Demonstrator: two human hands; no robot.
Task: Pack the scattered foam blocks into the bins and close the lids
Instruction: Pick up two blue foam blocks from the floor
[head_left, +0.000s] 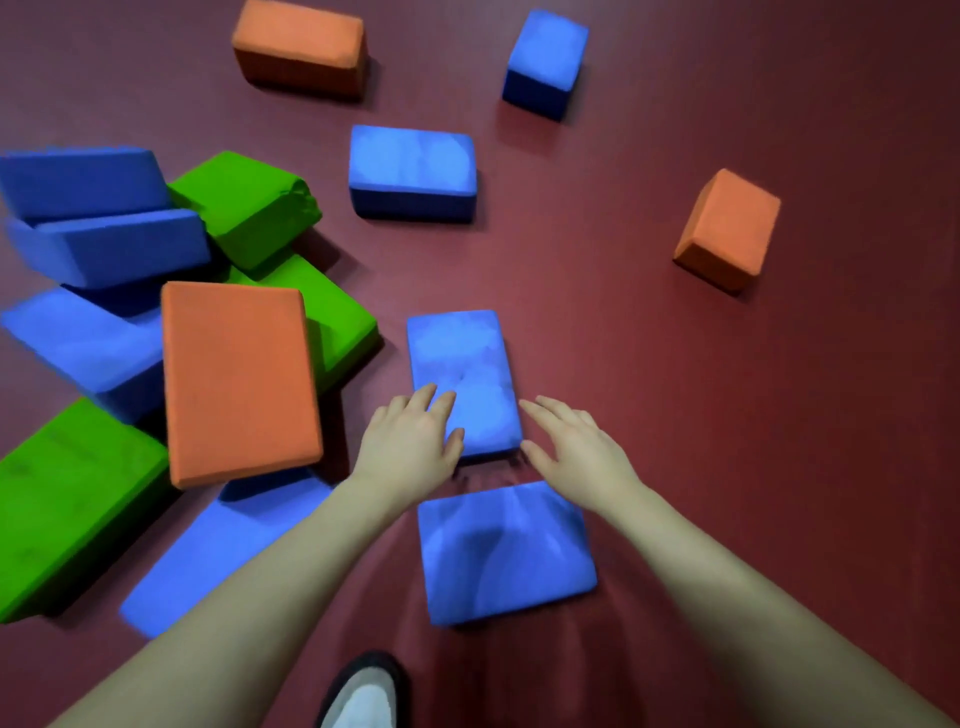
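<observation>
A blue foam block (460, 358) lies flat on the dark red floor (675, 389) in front of me. My left hand (413, 444) has straight fingers over the block's near left edge. My right hand (571, 444) hovers open at its near right corner, fingers spread. Whether either hand touches the block is unclear. A second blue block (506, 551) lies just nearer, between my forearms. No bin or lid is in view.
A pile at the left holds a large orange block (239, 382), green blocks (72, 499) and several blue blocks (104, 244). Farther out lie a blue block (412, 171), another blue one (544, 62), and orange blocks (300, 47) (727, 234). My shoe (363, 696) is below.
</observation>
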